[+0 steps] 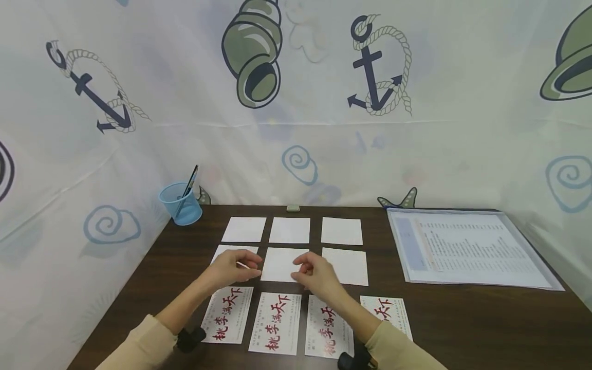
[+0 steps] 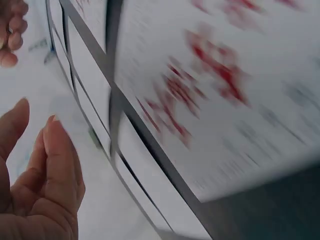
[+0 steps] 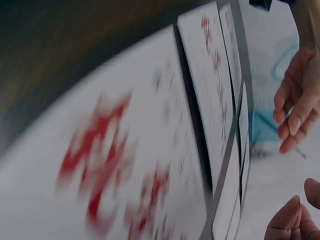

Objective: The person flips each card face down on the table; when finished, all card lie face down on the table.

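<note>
My left hand (image 1: 233, 270) hovers over the left plain white card (image 1: 221, 251) of the middle row, partly covering it. Thumb and fingertips stand apart in the left wrist view, with nothing seen between them. Across from it, my right hand (image 1: 319, 277) is above the right side of the centre white card (image 1: 276, 267); its fingers are loosely bent and no held thing shows. Below the hands lie several printed cards with red brush characters, among them the leftmost card (image 1: 226, 321) and its neighbour (image 1: 275, 324). The right forearm hides part of another printed card (image 1: 326, 336).
Three more plain cards form the back row, including the middle one (image 1: 290, 230). A blue cup (image 1: 186, 211) with pens stands at the table's back left corner. Printed sheets in a clear cover (image 1: 472, 246) lie at the right. A patterned curtain (image 1: 296, 92) hangs behind.
</note>
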Tool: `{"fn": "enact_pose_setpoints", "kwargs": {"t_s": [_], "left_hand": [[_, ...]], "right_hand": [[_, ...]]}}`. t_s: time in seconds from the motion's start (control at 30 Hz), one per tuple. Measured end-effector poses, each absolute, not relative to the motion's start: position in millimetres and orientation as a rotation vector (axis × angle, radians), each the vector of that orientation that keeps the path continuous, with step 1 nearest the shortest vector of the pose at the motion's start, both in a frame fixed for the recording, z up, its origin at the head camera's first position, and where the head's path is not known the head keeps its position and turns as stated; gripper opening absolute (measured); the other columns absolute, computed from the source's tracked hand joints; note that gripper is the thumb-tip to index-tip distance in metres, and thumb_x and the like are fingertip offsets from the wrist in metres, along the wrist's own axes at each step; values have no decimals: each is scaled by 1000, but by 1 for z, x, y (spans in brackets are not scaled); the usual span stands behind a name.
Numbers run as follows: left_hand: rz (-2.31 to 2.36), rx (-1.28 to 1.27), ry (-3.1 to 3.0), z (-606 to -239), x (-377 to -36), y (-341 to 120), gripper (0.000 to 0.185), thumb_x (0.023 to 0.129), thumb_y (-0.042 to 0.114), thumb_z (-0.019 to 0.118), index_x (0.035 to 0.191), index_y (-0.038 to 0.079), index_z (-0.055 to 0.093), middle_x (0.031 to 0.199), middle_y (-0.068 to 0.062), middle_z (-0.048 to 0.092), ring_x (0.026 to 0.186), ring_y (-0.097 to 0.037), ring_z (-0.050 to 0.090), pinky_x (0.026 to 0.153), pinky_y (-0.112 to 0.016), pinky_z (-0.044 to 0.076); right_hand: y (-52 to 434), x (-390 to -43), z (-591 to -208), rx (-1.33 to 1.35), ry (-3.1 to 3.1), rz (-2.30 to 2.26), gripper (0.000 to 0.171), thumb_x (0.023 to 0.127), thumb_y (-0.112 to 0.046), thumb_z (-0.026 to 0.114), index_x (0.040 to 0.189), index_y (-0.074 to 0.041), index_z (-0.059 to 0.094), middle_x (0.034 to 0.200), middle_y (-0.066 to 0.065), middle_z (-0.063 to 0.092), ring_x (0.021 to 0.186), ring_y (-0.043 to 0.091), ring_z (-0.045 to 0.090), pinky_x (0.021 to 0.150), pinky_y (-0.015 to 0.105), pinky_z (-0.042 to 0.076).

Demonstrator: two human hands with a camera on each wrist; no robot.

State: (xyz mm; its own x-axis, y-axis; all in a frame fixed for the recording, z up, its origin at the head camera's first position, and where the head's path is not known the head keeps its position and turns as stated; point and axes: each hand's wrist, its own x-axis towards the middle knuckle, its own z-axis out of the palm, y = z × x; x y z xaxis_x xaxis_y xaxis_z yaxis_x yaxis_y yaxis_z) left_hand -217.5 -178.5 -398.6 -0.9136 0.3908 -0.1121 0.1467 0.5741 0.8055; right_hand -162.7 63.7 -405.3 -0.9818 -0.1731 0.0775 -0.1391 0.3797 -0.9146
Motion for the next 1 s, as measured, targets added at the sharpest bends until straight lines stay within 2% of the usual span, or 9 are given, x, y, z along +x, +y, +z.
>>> {"fn": "enact_pose_setpoints", "kwargs": {"t_s": [0.17, 0.37, 0.57, 0.8, 1.0], "left_hand": [[1155, 369, 2580, -399, -208, -216, 43, 76, 23, 78, 110, 1, 62, 88, -4, 60, 78, -16, 57, 66, -27, 50], [1074, 340, 2580, -406, -198, -243, 48, 72, 19, 81, 110, -2, 60, 90, -7, 58, 79, -18, 52, 66, -25, 48], [995, 279, 2597, -413, -191, -254, 54, 69, 19, 83, 112, 1, 58, 91, -6, 56, 79, -17, 51, 67, -23, 47], [968, 254, 2599, -417, -188, -256, 59, 68, 15, 84, 117, 0, 55, 92, -7, 53, 78, -18, 50, 67, -27, 45], [905, 271, 2664, -422, -189, -253, 55, 64, 12, 85, 111, 3, 58, 90, -6, 52, 77, -18, 50, 67, -28, 46]], "right_hand": [[17, -156, -413, -379, 2514, -1668, 31, 80, -8, 72, 107, 2, 61, 75, 0, 55, 58, 6, 48, 50, 16, 39], [-15, -155, -423, -421, 2540, -1566, 36, 76, -8, 76, 108, 0, 62, 74, -2, 54, 59, 3, 44, 52, 16, 38], [-27, -159, -432, -440, 2672, -1400, 41, 74, -12, 79, 109, -1, 63, 76, 0, 52, 64, 4, 40, 57, 18, 36], [-33, -161, -435, -428, 2723, -1294, 42, 73, -13, 79, 109, 0, 61, 79, 1, 52, 66, 7, 41, 59, 19, 36], [-37, -160, -435, -414, 2793, -1193, 40, 74, -13, 79, 108, -3, 60, 82, 1, 52, 68, 8, 44, 59, 20, 36]]}}
